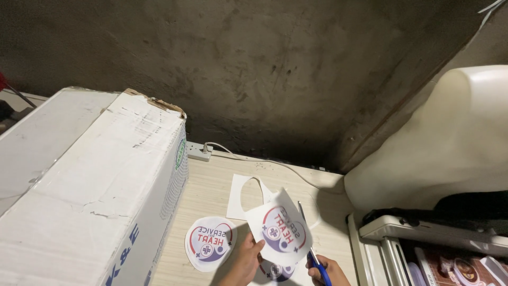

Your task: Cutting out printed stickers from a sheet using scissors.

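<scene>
My left hand (244,262) pinches the lower edge of a white paper sheet (279,233) printed with a round red-and-purple emblem and holds it up off the table. My right hand (328,271) grips blue-handled scissors (311,249), whose blades run up along the right edge of that sheet. A cut-out round sticker (209,242) with the same emblem lies flat on the table to the left of my hands. Another printed piece (278,271) shows partly under the held sheet.
A white paper offcut with a rounded hole (241,197) lies behind the sheet on the light wooden table (211,182). A large white cardboard box (90,185) fills the left. A power strip (199,152) with a white cable sits by the dark wall. A cream machine cover (450,143) stands right.
</scene>
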